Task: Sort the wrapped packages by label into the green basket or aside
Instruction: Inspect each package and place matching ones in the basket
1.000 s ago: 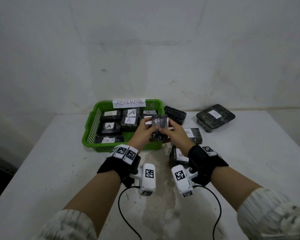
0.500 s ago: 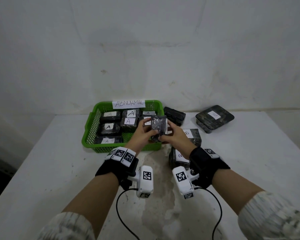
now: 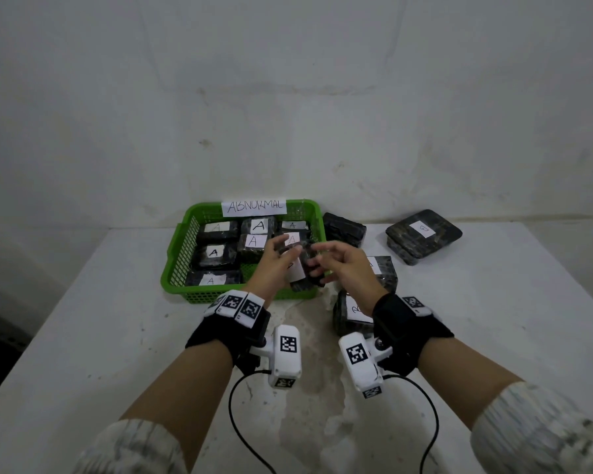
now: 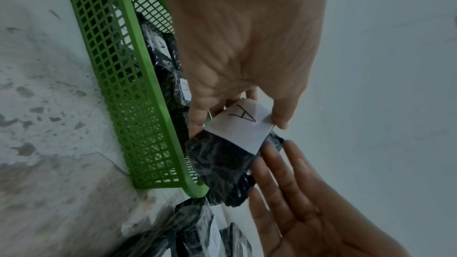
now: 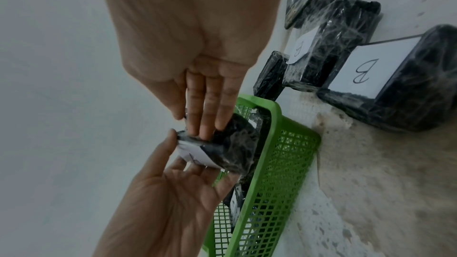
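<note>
The left hand (image 4: 245,50) holds a black wrapped package (image 4: 222,165) by its end, pinching near the "A" label (image 4: 243,124). The right hand (image 5: 188,32) lies flat, fingers straight, maybe just touching it. The green basket (image 3: 182,254) is right behind the package.

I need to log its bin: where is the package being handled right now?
The held package, labelled A, is between both hands, above the near right corner of the green basket; the left hand pinches it, the right hand's straight fingers touch it.

Head view high; wrists close, perhaps sharing basket (image 3: 199,213).
</note>
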`<state>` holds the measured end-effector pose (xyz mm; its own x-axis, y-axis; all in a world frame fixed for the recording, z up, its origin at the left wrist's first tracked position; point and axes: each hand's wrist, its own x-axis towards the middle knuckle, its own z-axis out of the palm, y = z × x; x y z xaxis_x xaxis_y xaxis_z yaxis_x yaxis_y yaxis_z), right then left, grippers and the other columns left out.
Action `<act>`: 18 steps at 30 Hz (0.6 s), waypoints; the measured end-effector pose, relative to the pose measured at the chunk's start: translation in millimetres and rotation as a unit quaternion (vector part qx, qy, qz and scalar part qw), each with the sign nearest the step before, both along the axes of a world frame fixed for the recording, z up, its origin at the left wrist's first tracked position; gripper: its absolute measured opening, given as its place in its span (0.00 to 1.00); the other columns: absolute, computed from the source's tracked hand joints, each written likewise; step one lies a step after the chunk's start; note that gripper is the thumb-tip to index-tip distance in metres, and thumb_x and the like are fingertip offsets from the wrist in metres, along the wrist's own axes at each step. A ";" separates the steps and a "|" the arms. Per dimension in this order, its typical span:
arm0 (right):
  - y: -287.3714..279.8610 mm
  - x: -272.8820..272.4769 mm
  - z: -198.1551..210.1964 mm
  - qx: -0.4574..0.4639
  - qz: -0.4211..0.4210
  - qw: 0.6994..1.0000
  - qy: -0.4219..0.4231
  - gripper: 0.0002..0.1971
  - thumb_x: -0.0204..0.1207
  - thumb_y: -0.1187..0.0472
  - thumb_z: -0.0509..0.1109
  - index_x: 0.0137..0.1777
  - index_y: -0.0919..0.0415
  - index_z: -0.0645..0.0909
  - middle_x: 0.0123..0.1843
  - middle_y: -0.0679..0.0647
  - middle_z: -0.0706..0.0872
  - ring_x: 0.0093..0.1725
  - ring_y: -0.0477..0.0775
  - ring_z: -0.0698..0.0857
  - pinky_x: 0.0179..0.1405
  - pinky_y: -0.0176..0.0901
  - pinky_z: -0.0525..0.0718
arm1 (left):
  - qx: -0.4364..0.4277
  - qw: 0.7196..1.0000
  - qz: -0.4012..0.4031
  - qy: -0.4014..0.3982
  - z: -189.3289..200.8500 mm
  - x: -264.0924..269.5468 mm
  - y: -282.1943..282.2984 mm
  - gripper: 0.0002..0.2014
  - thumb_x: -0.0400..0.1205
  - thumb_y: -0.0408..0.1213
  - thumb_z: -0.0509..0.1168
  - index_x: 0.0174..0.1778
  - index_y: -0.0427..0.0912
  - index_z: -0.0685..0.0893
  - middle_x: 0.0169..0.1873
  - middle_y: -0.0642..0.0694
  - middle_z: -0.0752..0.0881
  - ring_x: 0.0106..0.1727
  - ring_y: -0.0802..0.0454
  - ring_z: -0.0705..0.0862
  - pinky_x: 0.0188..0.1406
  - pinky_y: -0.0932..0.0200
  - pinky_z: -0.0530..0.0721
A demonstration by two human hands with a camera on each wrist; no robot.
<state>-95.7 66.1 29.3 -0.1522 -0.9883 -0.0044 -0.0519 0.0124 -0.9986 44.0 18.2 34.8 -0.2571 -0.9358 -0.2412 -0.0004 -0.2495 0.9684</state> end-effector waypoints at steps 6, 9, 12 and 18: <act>-7.8 4.0 -7.6 0.031 -0.042 0.996 0.072 0.22 0.81 0.52 0.67 0.73 0.58 0.74 0.58 0.57 0.82 0.57 0.54 0.84 0.56 0.45 0.83 | 0.019 0.999 -0.032 0.038 -1.2 -3.8 4.0 0.04 0.84 0.38 0.61 0.54 0.47 0.77 0.55 0.45 0.81 0.58 0.47 0.80 0.61 0.37 0.79; -7.4 11.9 -10.9 0.058 -0.002 0.996 0.068 0.27 0.77 0.40 0.63 0.72 0.51 0.76 0.64 0.55 0.85 0.63 0.57 0.84 0.65 0.61 0.82 | 0.019 0.998 -0.041 0.038 1.1 -6.9 4.6 0.02 0.84 0.39 0.60 0.51 0.49 0.77 0.50 0.48 0.81 0.56 0.49 0.79 0.61 0.39 0.79; -7.4 13.8 -11.2 0.034 -0.023 0.995 0.096 0.27 0.78 0.41 0.61 0.72 0.55 0.76 0.65 0.55 0.85 0.65 0.55 0.83 0.67 0.58 0.81 | 0.002 0.998 -0.054 0.020 4.4 -7.4 5.2 0.07 0.84 0.39 0.60 0.58 0.47 0.76 0.52 0.48 0.80 0.54 0.52 0.79 0.52 0.49 0.82; -7.3 11.1 -9.8 0.018 -0.046 0.993 0.111 0.20 0.85 0.56 0.60 0.75 0.59 0.74 0.67 0.57 0.84 0.65 0.56 0.83 0.67 0.54 0.80 | -0.030 0.997 -0.074 -0.013 7.9 -7.7 5.6 0.19 0.84 0.32 0.61 0.71 0.47 0.73 0.57 0.45 0.79 0.52 0.53 0.82 0.51 0.55 0.85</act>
<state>-84.6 58.8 19.5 -0.2433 -0.9699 0.0036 -0.2672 0.0634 -0.9616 36.3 23.8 42.7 -0.3883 -0.9010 -0.1937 -0.0580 -0.1859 0.9809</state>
